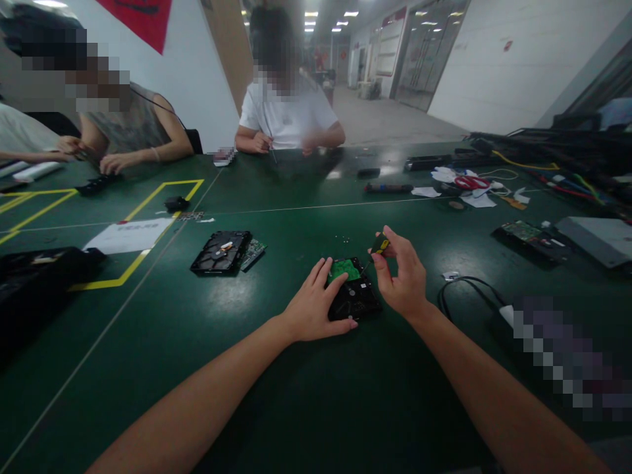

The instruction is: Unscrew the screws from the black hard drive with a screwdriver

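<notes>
Green table (296, 408), left hand (316, 306) spread flat on hard drive (355, 299), right hand (402, 276) pinching screwdriver (379, 247)

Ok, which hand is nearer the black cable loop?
Right. The right hand, holding a screwdriver, is just left of the cable loop; the left hand lies farther left, on the hard drive.

Dark green tabletop (276, 408), yellow tape lines (148, 201) cutting across it; black hard drive (358, 303) showing a bright green circuit board (344, 268); screwdriver handle (380, 245) yellow and black.
</notes>
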### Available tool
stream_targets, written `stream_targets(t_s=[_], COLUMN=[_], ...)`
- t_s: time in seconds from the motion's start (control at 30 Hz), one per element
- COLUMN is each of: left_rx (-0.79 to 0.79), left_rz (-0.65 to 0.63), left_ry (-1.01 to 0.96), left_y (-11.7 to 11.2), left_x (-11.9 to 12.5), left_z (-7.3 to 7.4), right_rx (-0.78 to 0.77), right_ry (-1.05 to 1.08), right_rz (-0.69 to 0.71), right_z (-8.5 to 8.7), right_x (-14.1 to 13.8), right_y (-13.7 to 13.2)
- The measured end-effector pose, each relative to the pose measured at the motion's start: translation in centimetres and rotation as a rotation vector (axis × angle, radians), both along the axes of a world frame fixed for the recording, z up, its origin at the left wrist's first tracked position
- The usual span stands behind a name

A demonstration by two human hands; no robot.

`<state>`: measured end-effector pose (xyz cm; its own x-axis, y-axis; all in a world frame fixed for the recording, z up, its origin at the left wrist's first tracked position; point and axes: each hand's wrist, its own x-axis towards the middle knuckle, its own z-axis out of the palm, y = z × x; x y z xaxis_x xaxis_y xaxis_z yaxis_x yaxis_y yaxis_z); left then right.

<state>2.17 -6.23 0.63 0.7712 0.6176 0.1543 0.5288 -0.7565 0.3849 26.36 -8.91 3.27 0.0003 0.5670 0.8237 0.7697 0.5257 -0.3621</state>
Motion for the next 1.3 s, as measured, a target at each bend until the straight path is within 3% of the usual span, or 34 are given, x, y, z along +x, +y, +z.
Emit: stream_targets(t_s=[0.17,0.37,0.63,0.87,1.13,1.3], left_rx=[0.005,0.011,0.015,0.003,0.012,0.018], left_rz=[-0.006,-0.005,-0.006,-0.006,-0.004,-0.009], left_ry=[0.004,-0.016,-0.001,-0.009,-0.004,0.009], left_y=[-0.01,-0.03,-0.08,0.03,-0.03,0.04], left_x=[0.03,0.02,0.01,-0.04,0.02,0.00], left_z=[-0.01,-0.11,-0.08,-0.13,-0.11,-0.15], right_rx=[-0.048,0.052,0.002,0.067,0.004,0.080], right_ry=[0.023,-0.035,-0.020,-0.040,-0.004,-0.020], right_rz=[0.059,-0.028,0.031,-0.004,0.033,-0.003], right_z=[-0.42,0.17,-0.09,0.56,-0.41,0.18], right_x=[-0.04,-0.23,-0.32,-0.36,-0.16,-0.30], right_y=[0.08,-0.08,-0.11,-0.20,0.07,0.00])
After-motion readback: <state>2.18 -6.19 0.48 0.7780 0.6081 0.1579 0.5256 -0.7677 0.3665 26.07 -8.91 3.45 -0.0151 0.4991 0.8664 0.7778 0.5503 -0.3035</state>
